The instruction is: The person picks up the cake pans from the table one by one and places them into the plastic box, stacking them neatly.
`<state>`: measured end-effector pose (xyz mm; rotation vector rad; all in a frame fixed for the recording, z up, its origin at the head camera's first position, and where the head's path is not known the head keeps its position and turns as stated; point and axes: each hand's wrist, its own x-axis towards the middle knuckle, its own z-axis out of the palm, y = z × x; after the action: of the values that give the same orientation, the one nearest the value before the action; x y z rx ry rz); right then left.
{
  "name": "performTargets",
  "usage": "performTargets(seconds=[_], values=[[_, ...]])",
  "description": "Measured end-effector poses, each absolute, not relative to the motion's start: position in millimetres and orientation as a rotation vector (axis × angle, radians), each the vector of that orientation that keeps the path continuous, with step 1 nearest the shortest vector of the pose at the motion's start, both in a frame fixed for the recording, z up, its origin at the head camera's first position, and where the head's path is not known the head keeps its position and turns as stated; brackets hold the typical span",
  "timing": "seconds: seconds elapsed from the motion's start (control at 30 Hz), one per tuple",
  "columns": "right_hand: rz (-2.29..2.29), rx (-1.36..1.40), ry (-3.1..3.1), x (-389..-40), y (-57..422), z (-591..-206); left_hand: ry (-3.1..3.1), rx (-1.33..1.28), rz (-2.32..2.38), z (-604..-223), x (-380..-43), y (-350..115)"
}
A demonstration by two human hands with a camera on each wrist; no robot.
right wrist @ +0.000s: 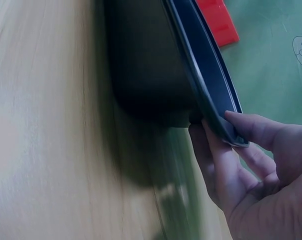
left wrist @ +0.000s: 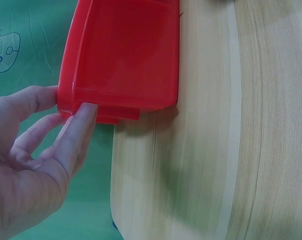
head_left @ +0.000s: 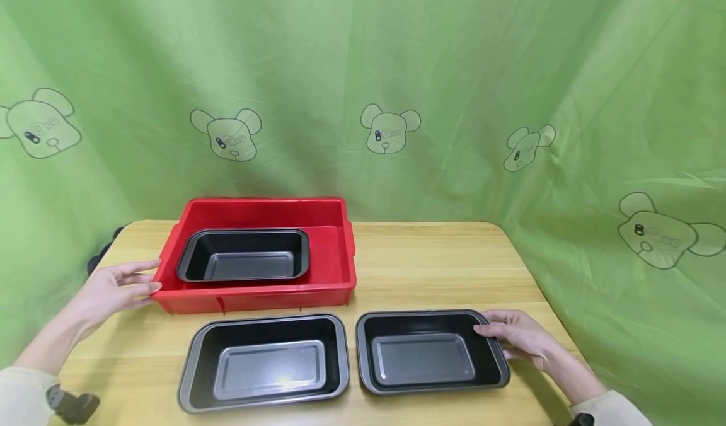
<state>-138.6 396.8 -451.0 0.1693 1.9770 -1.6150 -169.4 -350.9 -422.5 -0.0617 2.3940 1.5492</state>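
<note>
My right hand (head_left: pixel 522 338) pinches the right end of a dark loaf pan (head_left: pixel 422 360). In the right wrist view the thumb lies over the rim of that loaf pan (right wrist: pixel 156 75), with fingers below. A second loaf pan (head_left: pixel 269 369) sits to its left on the table. Behind them stands a red plastic tray (head_left: pixel 266 299) with a third loaf pan (head_left: pixel 244 265) inside, toward its left side. My left hand (head_left: pixel 116 287) touches the tray's left end with fairly straight fingers. Up close, the left wrist view has the fingertips at the corner of the red tray (left wrist: pixel 126 60).
The wooden table (head_left: pixel 431 262) has rounded back corners. A green curtain (head_left: pixel 454 54) printed with cartoon heads hangs behind it and along both sides. A dark object (head_left: pixel 99 256), partly hidden, shows by the table's left edge.
</note>
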Motion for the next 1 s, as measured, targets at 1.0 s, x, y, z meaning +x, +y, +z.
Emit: performTargets(seconds=[1.0], values=[[-1.657, 0.122, 2.030, -143, 406, -434, 2.389, -0.061, 1.546, -419, -167, -348]])
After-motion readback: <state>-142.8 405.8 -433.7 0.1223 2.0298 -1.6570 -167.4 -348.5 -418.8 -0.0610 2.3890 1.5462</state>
